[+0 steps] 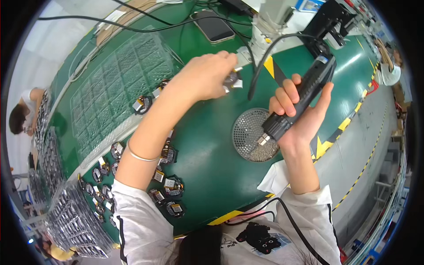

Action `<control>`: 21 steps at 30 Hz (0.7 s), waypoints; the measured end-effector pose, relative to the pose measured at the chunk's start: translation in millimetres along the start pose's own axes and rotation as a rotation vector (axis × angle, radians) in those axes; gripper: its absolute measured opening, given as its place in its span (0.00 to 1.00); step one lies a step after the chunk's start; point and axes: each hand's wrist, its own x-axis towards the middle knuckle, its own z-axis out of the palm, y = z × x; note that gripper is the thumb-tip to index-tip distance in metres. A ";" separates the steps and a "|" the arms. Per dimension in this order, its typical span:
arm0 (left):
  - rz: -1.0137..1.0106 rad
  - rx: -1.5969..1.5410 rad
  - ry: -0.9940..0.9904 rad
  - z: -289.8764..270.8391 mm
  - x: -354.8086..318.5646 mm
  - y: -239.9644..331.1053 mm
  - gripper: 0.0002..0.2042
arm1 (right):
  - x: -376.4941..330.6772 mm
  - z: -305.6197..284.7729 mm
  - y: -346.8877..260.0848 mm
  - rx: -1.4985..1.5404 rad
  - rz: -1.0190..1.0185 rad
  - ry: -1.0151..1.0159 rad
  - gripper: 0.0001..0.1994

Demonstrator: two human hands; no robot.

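Note:
My left hand reaches across the green table with its fingers closed on a small round electronic assembly, dark with silvery parts. The fingers partly cover it. In my right hand is a black electric screwdriver, its metal tip slanting down to the left. That tip hangs over a round perforated dish with a heap of tiny screws at its near side. Several similar round assemblies lie on the table around my left forearm.
A clear plastic compartment tray lies at the left, with stacked trays nearer. At the back are a phone, loose black cables and a black stand. Striped tape marks the right edge. Other people are further off.

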 end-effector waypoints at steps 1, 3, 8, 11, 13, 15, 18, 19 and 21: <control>-0.011 0.008 -0.011 3.6 1.2 2.5 0.25 | -0.3 -1.5 -1.5 -0.010 0.001 0.006 0.27; -0.036 0.014 -0.013 7.1 2.9 3.8 0.23 | 1.9 -0.8 -6.0 -0.029 -0.003 -0.026 0.27; -0.005 -0.035 -0.062 -0.6 -0.3 5.4 0.22 | 4.4 -0.3 -9.1 -0.082 0.000 -0.051 0.27; -0.002 -0.003 -0.037 6.1 -1.3 6.4 0.21 | 4.4 0.0 -9.0 -0.092 0.000 -0.052 0.26; 0.019 0.035 0.033 14.9 -1.0 3.0 0.21 | 5.7 -1.8 -8.5 -0.081 0.009 -0.064 0.26; 0.064 0.036 0.126 19.8 2.2 -1.7 0.23 | 5.5 -1.6 -8.1 -0.081 0.012 -0.062 0.26; 0.077 0.105 0.170 20.1 5.4 -8.3 0.24 | 5.9 -1.4 -8.9 -0.083 0.009 -0.054 0.26; 0.076 0.106 0.173 20.6 5.0 -8.7 0.24 | 6.0 -1.6 -9.1 -0.083 0.006 -0.049 0.26; 0.103 0.091 0.218 20.8 4.9 -11.1 0.23 | 6.5 -2.1 -9.4 -0.074 0.018 -0.054 0.26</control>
